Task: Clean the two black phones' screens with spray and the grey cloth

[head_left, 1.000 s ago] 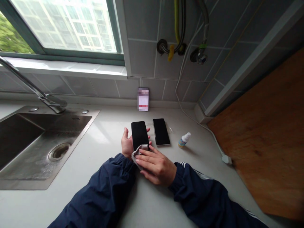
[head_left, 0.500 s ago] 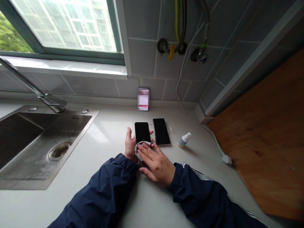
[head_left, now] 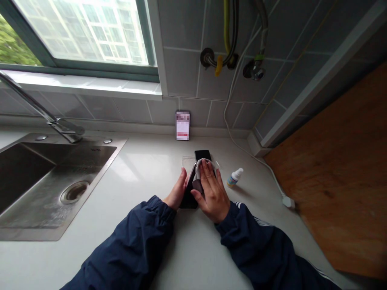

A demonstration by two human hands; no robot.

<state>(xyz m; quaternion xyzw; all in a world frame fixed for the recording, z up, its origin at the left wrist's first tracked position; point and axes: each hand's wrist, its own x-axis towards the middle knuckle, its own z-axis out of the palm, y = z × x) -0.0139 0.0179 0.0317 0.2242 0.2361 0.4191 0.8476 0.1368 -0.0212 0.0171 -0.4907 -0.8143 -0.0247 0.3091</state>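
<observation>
My left hand (head_left: 177, 192) is wrapped round a black smartphone (head_left: 189, 198), which is tilted over the counter with its upper part turned right. Against the phone's face my right hand (head_left: 214, 196) presses a light grey cloth (head_left: 197, 177), fingers laid flat over it. Just behind them a second black phone (head_left: 202, 154) lies on the counter, mostly hidden by the cloth and hand. A thin clear sheet or case (head_left: 186, 160) shows beside it. To the right stands a small white-topped spray bottle (head_left: 235, 177), apart from both hands.
A third phone (head_left: 182, 125) with a lit, blurred screen leans against the tiled wall. A steel sink (head_left: 99, 163) with a tap (head_left: 65, 131) is on the left. A white cable (head_left: 242, 149) with a plug runs down beside a wooden panel (head_left: 341, 185) on the right.
The held phone has moved right and nearer me and tilted from its upright lie. My right hand and the cloth have moved up and right, now covering much of the second phone.
</observation>
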